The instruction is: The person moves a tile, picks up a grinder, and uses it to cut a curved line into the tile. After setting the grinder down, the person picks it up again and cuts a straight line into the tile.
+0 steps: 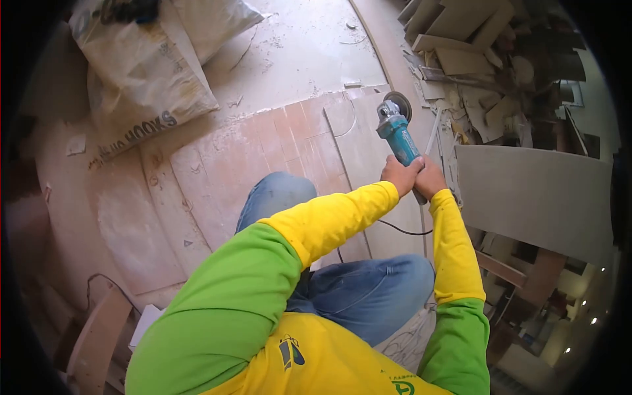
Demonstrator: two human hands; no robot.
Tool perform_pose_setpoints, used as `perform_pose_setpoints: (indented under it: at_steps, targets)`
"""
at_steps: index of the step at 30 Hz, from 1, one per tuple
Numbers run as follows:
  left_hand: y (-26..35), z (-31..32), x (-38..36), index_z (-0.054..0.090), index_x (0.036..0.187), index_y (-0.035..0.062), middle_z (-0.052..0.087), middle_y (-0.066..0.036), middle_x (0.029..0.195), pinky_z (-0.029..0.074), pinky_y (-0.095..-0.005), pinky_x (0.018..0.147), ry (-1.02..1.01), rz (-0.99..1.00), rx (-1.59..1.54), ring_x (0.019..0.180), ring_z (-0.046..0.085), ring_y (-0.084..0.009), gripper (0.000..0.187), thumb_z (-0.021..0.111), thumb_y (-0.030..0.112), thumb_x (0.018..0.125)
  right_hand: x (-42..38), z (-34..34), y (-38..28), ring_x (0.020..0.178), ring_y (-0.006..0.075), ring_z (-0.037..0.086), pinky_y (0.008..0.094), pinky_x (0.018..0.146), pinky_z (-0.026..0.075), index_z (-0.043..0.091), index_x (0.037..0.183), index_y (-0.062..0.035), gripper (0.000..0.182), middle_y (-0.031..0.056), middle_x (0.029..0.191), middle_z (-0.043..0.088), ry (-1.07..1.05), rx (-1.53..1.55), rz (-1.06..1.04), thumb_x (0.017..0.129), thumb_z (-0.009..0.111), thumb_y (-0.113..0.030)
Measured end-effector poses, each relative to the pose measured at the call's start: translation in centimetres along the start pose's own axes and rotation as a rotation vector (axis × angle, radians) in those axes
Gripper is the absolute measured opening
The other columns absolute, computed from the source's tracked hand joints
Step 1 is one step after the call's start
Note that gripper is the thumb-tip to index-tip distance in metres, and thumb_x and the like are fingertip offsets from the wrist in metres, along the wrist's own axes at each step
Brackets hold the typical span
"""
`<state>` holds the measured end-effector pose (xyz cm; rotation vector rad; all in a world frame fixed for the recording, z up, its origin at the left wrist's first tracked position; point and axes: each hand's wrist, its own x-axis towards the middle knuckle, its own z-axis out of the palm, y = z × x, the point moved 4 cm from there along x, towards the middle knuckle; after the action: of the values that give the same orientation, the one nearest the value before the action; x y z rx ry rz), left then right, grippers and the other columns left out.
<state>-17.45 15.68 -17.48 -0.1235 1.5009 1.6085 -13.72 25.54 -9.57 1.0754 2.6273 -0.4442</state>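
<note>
Both hands are wrapped around the body of a teal angle grinder (404,140), which points away from me. My left hand (399,175) grips it from the left, and my right hand (431,178) closes on its rear part from the right, the two hands touching. At the grinder's far end is a metal gear head with a dark round disc (399,105). The disc overlaps the far right edge of a pale slab (366,128) on the floor. A black cord (401,230) trails below my hands.
Printed sacks (148,79) lie at the upper left. Broken board pieces (461,59) are heaped at the upper right, with a large grey panel (533,197) below them. Dusty slabs (263,148) cover the floor by my bent knees. A curved wooden piece (99,342) stands lower left.
</note>
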Motion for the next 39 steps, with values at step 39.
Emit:
perform_pose_setpoints:
  at_steps: [39]
  targets:
    - [-4.8,0.7,12.0,0.046,0.128,-0.0075,0.059,-0.028,0.128,0.046,-0.0426,0.102,0.084,-0.319,-0.197,0.117,0.06,-0.0407,0.086,0.066,0.059,0.078,12.4,8.7,4.1,0.094,0.021,0.067,0.0318,0.083,0.051,0.062,0.122,0.0,0.055,0.0165,0.107,0.07,-0.221,0.08,-0.062,0.082,0.074,-0.037]
